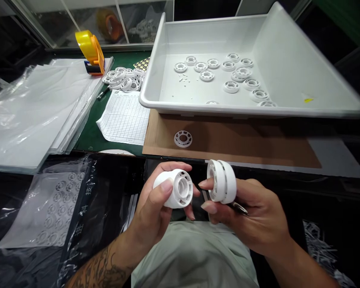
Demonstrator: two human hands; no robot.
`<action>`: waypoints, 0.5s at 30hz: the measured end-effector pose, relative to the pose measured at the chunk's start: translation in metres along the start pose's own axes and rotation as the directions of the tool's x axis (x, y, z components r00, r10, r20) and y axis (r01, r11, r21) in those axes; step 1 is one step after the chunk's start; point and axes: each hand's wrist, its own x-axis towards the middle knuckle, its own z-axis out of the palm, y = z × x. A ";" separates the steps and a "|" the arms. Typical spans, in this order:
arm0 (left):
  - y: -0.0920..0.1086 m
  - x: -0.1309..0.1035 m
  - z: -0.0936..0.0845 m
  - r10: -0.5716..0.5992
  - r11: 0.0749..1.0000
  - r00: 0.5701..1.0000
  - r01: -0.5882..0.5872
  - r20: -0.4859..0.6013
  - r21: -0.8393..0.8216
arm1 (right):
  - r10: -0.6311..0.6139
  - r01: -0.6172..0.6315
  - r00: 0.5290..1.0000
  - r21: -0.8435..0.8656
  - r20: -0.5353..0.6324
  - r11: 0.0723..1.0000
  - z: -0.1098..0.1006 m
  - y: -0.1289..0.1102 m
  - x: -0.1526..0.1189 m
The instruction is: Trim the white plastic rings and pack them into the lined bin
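My left hand [148,208] is closed around a short stack of white plastic rings [177,195], with its slotted, hollow end turned toward the right. Facing it across a small gap, my right hand [255,214] grips two white plastic rings [229,182] side by side, a fingertip poking into their opening. A thin metal tool [240,208] also lies in the right hand, its shiny end showing below the rings; its kind is mostly hidden. Beyond both hands, a single flat white slotted ring [183,139] rests on the brown cardboard [228,140].
A large white tray [258,107] holding several white rings stands on the cardboard. To its left are a ring pile [124,78], a printed grid sheet [127,116], an orange tape dispenser [97,60] and plastic bags [33,108]. A bag of rings [45,212] lies lower left, white scraps [318,244] lower right.
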 end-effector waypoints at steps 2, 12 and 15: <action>0.000 -0.001 0.002 0.016 1.000 1.000 -0.016 -0.004 0.001 | -0.020 0.020 1.000 -0.015 0.012 1.000 0.000 0.000 -0.001; -0.010 0.000 -0.003 0.145 0.953 0.984 -0.112 -0.101 0.281 | -0.082 0.108 0.988 -0.209 0.129 0.972 0.008 0.000 0.006; -0.009 0.004 -0.002 0.080 0.977 0.992 -0.057 -0.102 0.206 | 0.068 -0.066 0.997 -0.071 0.022 0.995 0.006 0.001 0.004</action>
